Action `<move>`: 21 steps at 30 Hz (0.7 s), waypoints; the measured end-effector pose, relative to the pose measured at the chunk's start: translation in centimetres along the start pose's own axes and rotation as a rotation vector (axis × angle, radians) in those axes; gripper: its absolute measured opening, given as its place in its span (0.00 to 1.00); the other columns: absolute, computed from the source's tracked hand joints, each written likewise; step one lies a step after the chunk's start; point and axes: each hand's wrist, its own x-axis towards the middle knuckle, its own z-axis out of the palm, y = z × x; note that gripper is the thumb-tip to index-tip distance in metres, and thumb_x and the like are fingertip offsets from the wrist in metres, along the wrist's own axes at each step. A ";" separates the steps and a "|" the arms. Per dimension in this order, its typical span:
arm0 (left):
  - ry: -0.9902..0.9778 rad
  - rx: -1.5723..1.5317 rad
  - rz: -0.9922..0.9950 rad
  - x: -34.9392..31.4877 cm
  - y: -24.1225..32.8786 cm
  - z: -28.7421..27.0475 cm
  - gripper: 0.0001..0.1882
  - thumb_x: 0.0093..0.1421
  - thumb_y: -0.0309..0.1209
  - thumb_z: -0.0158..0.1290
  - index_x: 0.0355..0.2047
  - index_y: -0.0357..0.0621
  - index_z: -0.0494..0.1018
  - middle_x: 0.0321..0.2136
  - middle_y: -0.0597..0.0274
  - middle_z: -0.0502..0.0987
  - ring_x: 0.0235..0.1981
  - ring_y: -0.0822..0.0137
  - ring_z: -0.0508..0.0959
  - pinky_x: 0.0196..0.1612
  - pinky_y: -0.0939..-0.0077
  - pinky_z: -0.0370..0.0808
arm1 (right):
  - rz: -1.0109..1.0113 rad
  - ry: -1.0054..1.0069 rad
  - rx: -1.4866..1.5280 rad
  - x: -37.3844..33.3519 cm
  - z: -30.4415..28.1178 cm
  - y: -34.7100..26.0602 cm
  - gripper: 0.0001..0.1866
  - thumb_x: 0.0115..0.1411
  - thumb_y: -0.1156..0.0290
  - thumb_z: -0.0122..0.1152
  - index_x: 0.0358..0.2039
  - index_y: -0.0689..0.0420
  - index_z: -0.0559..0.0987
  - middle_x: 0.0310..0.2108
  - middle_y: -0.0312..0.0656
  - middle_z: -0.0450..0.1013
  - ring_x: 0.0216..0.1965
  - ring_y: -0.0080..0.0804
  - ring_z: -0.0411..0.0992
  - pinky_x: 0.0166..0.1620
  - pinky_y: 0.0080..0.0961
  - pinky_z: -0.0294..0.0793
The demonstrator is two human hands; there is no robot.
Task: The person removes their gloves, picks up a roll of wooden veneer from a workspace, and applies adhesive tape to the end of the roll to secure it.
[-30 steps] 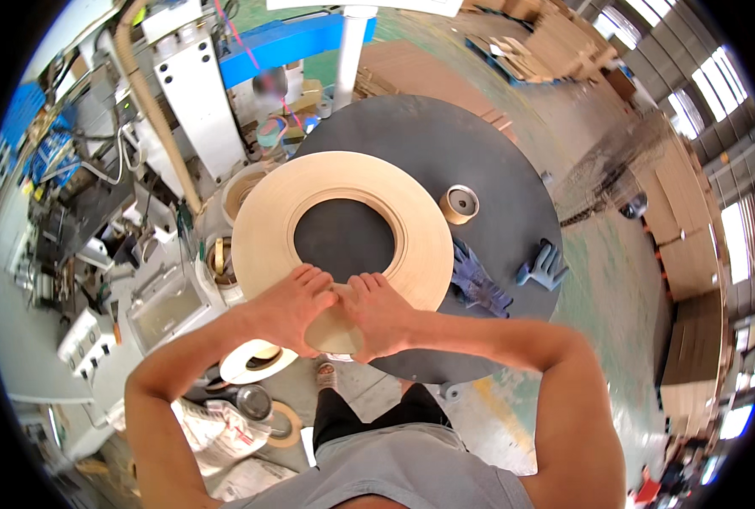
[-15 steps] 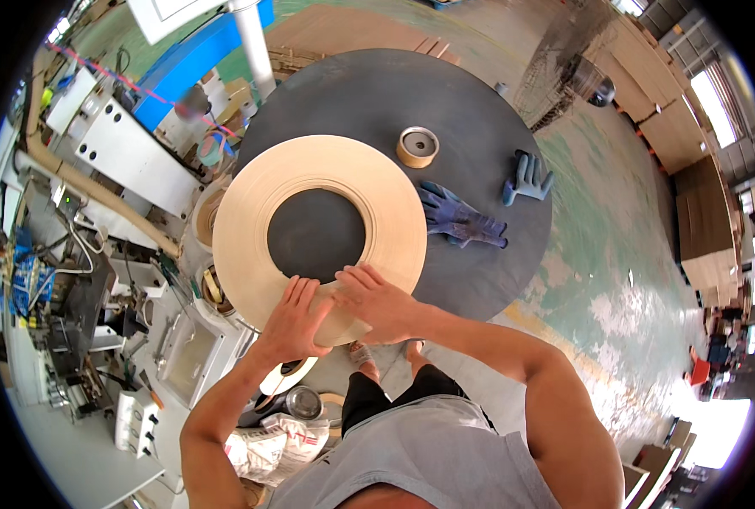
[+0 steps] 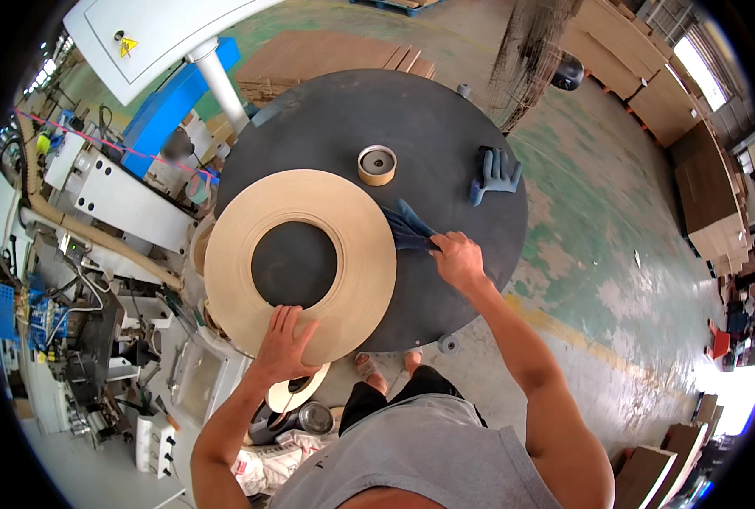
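Note:
A wide roll of pale wood-coloured edge banding lies flat on a round dark table. On the roll's near edge rests my left hand, its fingers spread across the top surface. To the right of the roll, my right hand is closed on the cuff end of a dark blue work glove. The glove's finger end reaches left to the roll's edge. A second blue-grey glove lies farther right. Behind the roll sits a small ring-shaped spool with a metal centre.
White machinery with hoses and cables stands along the left. Stacked brown boards lie beyond the table. A fan with a wire cage stands at the far right. Below the table edge are a metal can and a white sack.
My right hand has left the roll, moved right and gripped the dark blue glove, bunching it. My left hand stays on the roll. The whole view has shifted slightly.

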 end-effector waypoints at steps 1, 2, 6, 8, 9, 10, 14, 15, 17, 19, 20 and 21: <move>-0.013 0.003 -0.004 0.0 0.2 0.0 0.47 0.34 0.47 0.72 0.57 0.42 0.71 0.58 0.36 0.61 0.62 0.35 0.60 0.69 0.42 0.54 | 0.014 -0.053 0.005 0.1 -1.1 -0.5 0.09 0.56 0.68 0.65 0.39 0.52 0.82 0.34 0.41 0.76 0.42 0.44 0.76 0.46 0.42 0.75; -0.025 0.005 -0.012 -0.1 0.4 0.1 0.48 0.34 0.47 0.72 0.57 0.43 0.71 0.58 0.36 0.61 0.62 0.35 0.60 0.69 0.43 0.54 | -0.002 -0.063 0.010 0.1 -2.4 -1.1 0.09 0.56 0.68 0.65 0.39 0.52 0.82 0.34 0.41 0.76 0.42 0.44 0.76 0.46 0.42 0.75; -0.116 0.001 -0.035 0.3 1.2 0.3 0.48 0.34 0.46 0.72 0.58 0.45 0.70 0.59 0.35 0.62 0.63 0.36 0.59 0.70 0.43 0.52 | 0.009 -0.117 -0.025 1.4 -7.4 -1.6 0.08 0.56 0.69 0.65 0.37 0.53 0.81 0.34 0.44 0.77 0.41 0.46 0.77 0.43 0.43 0.77; -0.101 0.017 -0.033 0.5 1.6 0.5 0.48 0.34 0.46 0.72 0.58 0.45 0.70 0.59 0.34 0.62 0.63 0.36 0.59 0.71 0.43 0.51 | 0.039 -0.071 -0.073 2.9 -9.8 -0.5 0.09 0.55 0.70 0.65 0.38 0.53 0.81 0.35 0.46 0.79 0.41 0.47 0.78 0.43 0.42 0.77; -0.094 0.035 0.001 0.4 1.9 0.6 0.49 0.33 0.47 0.72 0.58 0.45 0.70 0.59 0.34 0.62 0.64 0.36 0.59 0.71 0.42 0.51 | 0.061 -0.041 -0.123 3.8 -11.4 0.1 0.10 0.55 0.70 0.65 0.38 0.53 0.82 0.36 0.47 0.79 0.41 0.48 0.78 0.43 0.42 0.78; -0.092 0.030 -0.005 0.4 2.0 0.8 0.49 0.34 0.48 0.71 0.59 0.44 0.70 0.59 0.32 0.61 0.64 0.37 0.59 0.71 0.41 0.49 | 0.047 0.071 -0.069 4.8 -13.3 0.8 0.11 0.55 0.70 0.65 0.39 0.54 0.83 0.37 0.48 0.80 0.40 0.49 0.78 0.43 0.42 0.78; -0.076 0.012 -0.030 -0.3 2.2 1.4 0.50 0.35 0.49 0.71 0.60 0.44 0.69 0.59 0.32 0.61 0.65 0.37 0.58 0.71 0.41 0.49 | 0.083 0.235 0.073 9.0 -17.8 3.0 0.12 0.55 0.69 0.65 0.40 0.55 0.83 0.38 0.51 0.80 0.38 0.53 0.78 0.41 0.44 0.77; -0.097 0.016 -0.040 -0.3 2.4 1.2 0.50 0.35 0.49 0.71 0.60 0.45 0.69 0.60 0.33 0.61 0.65 0.37 0.58 0.72 0.42 0.48 | 0.152 0.301 0.069 10.1 -17.9 2.9 0.11 0.56 0.68 0.65 0.40 0.54 0.83 0.36 0.51 0.80 0.37 0.54 0.78 0.40 0.45 0.77; -0.109 0.021 -0.070 -0.3 2.6 1.3 0.50 0.36 0.50 0.71 0.61 0.45 0.68 0.60 0.33 0.61 0.65 0.38 0.58 0.72 0.42 0.48 | 0.199 0.362 0.072 12.2 -16.8 3.6 0.11 0.56 0.67 0.65 0.40 0.54 0.82 0.35 0.51 0.80 0.36 0.55 0.78 0.39 0.46 0.77; -0.097 0.047 -0.058 -0.3 2.9 1.4 0.50 0.35 0.50 0.71 0.60 0.46 0.70 0.61 0.35 0.61 0.66 0.38 0.57 0.72 0.42 0.48 | 0.191 0.482 -0.077 13.5 -11.7 6.3 0.15 0.57 0.63 0.65 0.43 0.55 0.81 0.37 0.52 0.79 0.38 0.55 0.78 0.41 0.48 0.77; -0.089 0.050 -0.070 -0.3 3.1 1.4 0.50 0.35 0.50 0.71 0.60 0.46 0.70 0.61 0.35 0.61 0.66 0.38 0.57 0.72 0.42 0.48 | 0.213 0.325 -0.183 13.6 -9.3 7.2 0.18 0.57 0.62 0.65 0.45 0.56 0.80 0.40 0.52 0.79 0.41 0.56 0.77 0.43 0.49 0.77; -0.095 0.051 -0.062 0.0 3.1 1.4 0.51 0.35 0.51 0.71 0.61 0.46 0.68 0.61 0.35 0.60 0.67 0.38 0.56 0.73 0.42 0.47 | 0.236 0.171 -0.292 13.6 -7.0 8.3 0.20 0.57 0.60 0.65 0.47 0.58 0.79 0.42 0.52 0.78 0.43 0.57 0.77 0.45 0.50 0.76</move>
